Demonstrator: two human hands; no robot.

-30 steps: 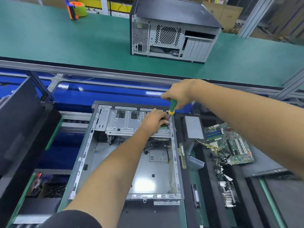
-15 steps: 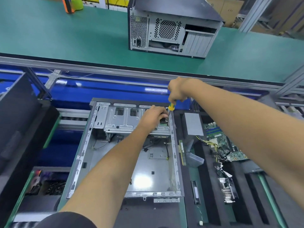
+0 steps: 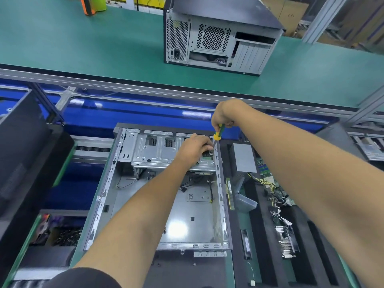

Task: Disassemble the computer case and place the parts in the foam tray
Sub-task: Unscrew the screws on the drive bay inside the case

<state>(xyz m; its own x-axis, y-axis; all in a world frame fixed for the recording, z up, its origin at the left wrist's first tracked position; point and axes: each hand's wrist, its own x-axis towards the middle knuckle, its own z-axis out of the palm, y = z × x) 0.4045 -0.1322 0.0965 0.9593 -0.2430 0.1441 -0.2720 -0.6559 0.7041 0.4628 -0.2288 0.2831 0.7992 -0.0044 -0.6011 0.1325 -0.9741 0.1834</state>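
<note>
Setting: green desk (image 3: 83, 48) behind, closed computer tower (image 3: 218, 36) on it; open computer case (image 3: 158, 188) lies near, black foam tray (image 3: 259, 235) just to its right, motherboard (image 3: 268, 179) already in it
Change: over the last second the right hand has shifted a little along the case's far right corner; screwdriver (image 3: 217, 134) steeper; left hand unmoved
Meaning: likely a drive-cage (image 3: 162, 154) screw being worked loose; cage not yet free
Right hand (image 3: 223, 116): fingers curled round the handle, tip down
Left hand (image 3: 194, 147): resting on the cage; fingertips apparently steadying the shaft, pinch uncertain
</note>
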